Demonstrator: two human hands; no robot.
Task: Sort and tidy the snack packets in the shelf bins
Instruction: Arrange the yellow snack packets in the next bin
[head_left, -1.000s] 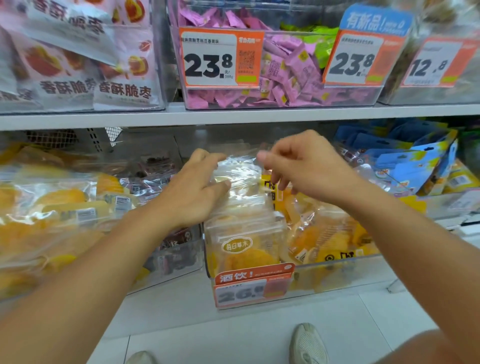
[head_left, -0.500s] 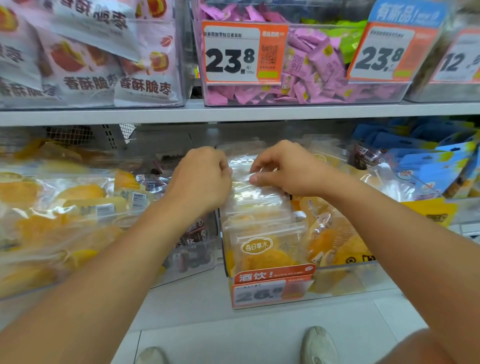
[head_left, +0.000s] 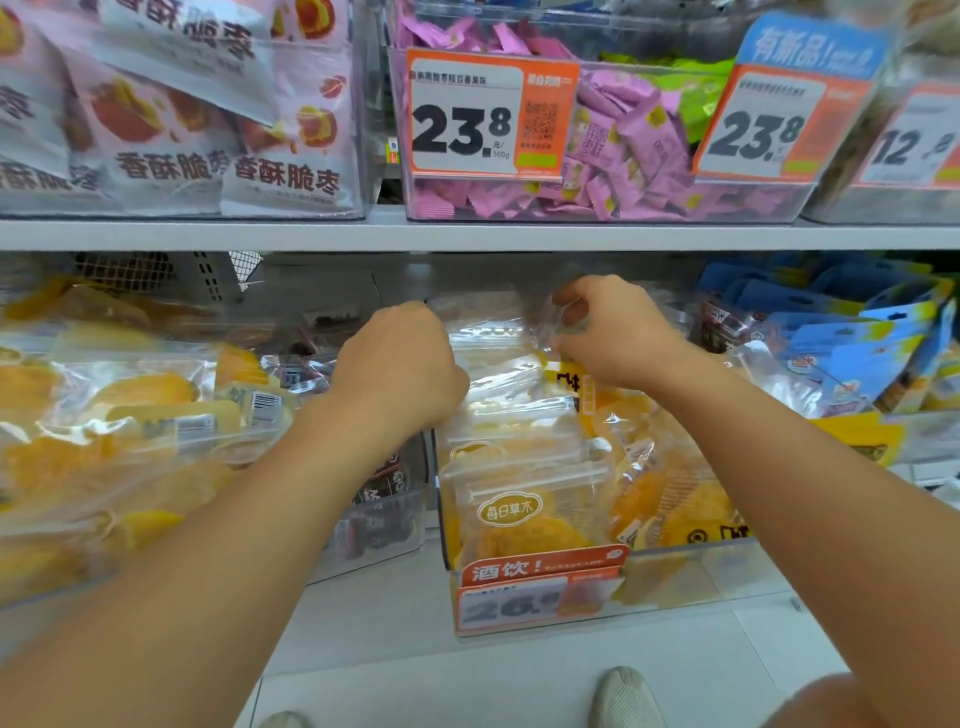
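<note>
A row of clear packets of yellow dried fruit (head_left: 519, 467) stands upright in a clear bin (head_left: 691, 571) on the lower shelf. My left hand (head_left: 400, 364) is curled against the left side of the row, its fingers hidden behind the packets' tops. My right hand (head_left: 613, 332) is raised at the back right of the row and pinches the clear top edge of a rear packet (head_left: 550, 332) between thumb and fingers.
Loose yellow fruit bags (head_left: 119, 415) fill the bin at left, and dark packets (head_left: 379, 499) sit in a bin between. Blue packets (head_left: 857, 332) lie at right. Above the shelf board (head_left: 467, 236) stand bins with pink sweets (head_left: 634, 156) and price tags (head_left: 488, 114). My shoes (head_left: 623, 699) are on the white floor.
My right hand has risen and moved back, lifting the clear top of a rear packet. My left hand has stayed curled at the row's left side.
</note>
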